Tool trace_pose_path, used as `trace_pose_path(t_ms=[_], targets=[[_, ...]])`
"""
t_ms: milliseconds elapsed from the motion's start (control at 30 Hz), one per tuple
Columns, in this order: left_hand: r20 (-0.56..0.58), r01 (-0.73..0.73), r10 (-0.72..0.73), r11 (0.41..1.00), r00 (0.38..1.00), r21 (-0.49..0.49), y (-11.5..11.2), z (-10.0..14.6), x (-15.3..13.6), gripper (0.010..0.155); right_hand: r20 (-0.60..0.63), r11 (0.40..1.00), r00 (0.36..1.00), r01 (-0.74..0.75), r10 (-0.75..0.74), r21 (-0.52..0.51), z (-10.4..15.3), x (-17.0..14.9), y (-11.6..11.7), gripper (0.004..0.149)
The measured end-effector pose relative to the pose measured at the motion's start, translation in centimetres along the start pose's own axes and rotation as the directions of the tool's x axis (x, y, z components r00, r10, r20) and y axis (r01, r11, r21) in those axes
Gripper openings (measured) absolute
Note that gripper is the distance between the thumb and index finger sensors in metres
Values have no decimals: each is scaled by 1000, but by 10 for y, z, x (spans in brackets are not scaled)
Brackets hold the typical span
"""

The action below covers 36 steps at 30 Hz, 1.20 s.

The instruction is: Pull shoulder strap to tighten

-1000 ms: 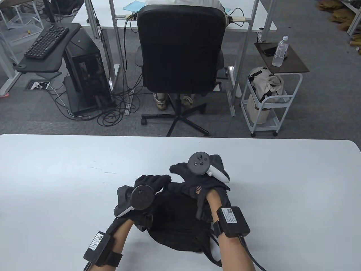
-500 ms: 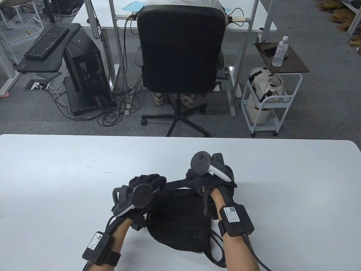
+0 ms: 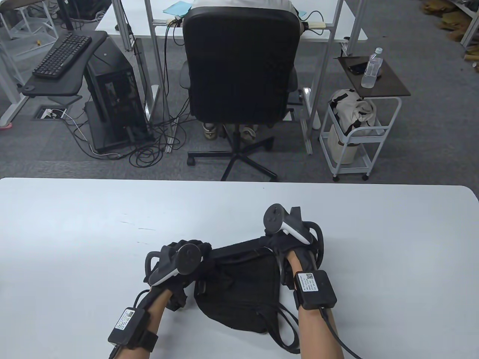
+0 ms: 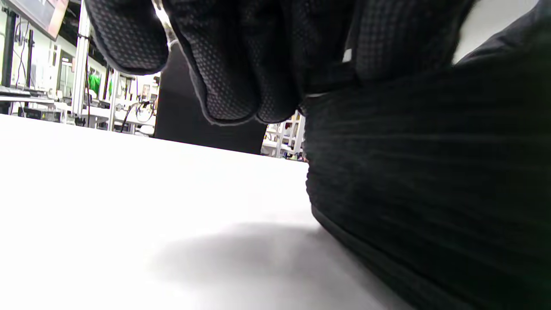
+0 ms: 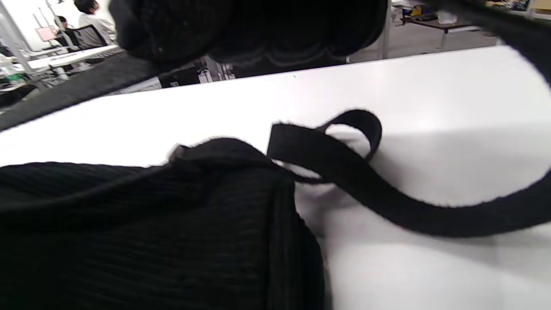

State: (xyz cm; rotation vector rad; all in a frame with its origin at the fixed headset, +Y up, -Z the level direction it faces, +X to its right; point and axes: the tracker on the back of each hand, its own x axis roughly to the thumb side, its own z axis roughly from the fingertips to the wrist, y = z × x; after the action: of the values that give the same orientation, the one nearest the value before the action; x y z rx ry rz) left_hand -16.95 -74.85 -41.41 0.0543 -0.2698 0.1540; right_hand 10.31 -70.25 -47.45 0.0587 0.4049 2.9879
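A black fabric bag [image 3: 243, 288] lies on the white table [image 3: 75, 232] between my hands. Its black shoulder strap [image 3: 239, 248] runs stretched along the bag's far edge from hand to hand. My left hand [image 3: 202, 251] grips the bag's left top corner, with fingers curled over the fabric in the left wrist view [image 4: 232, 64]. My right hand [image 3: 278, 243] grips the strap at the bag's right top corner. In the right wrist view the fingers [image 5: 258, 30] are closed, the taut strap [image 5: 86, 86] leads away, and a slack strap loop [image 5: 344, 163] lies on the table.
More loose strap [image 3: 278, 325] trails off the bag's near right side by my right forearm. The table's far edge [image 3: 239, 181] lies beyond the hands. Past it are an office chair [image 3: 239, 67] and a white cart [image 3: 355, 134].
My hands have moved apart, the right hand rightward and the left hand leftward and nearer. The strap between them has drawn out from bunched to straight and taut.
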Motion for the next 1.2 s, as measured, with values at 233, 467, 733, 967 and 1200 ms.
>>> trace_pose_path(t_ms=[233, 467, 733, 967, 1200], targets=[[6, 12, -12, 1000, 1000, -5, -1, -1, 1, 61, 48, 998, 999, -22, 25, -58, 7, 15, -3, 71], [11, 15, -15, 1000, 1000, -3, 1, -1, 2, 61, 237, 942, 951, -253, 200, 220, 5, 65, 22, 77], [18, 3, -3, 1000, 1000, -10, 1, -1, 0, 61, 267, 970, 939, -238, 216, 52, -4, 66, 47, 51], [20, 20, -19, 1000, 1000, -8, -1, -1, 3, 61, 349, 988, 925, -153, 152, -25, 17, 68, 17, 53], [16, -1, 1, 1000, 1000, -9, -3, -1, 1, 61, 327, 917, 902, 151, -281, 371, 0, 52, 4, 63]])
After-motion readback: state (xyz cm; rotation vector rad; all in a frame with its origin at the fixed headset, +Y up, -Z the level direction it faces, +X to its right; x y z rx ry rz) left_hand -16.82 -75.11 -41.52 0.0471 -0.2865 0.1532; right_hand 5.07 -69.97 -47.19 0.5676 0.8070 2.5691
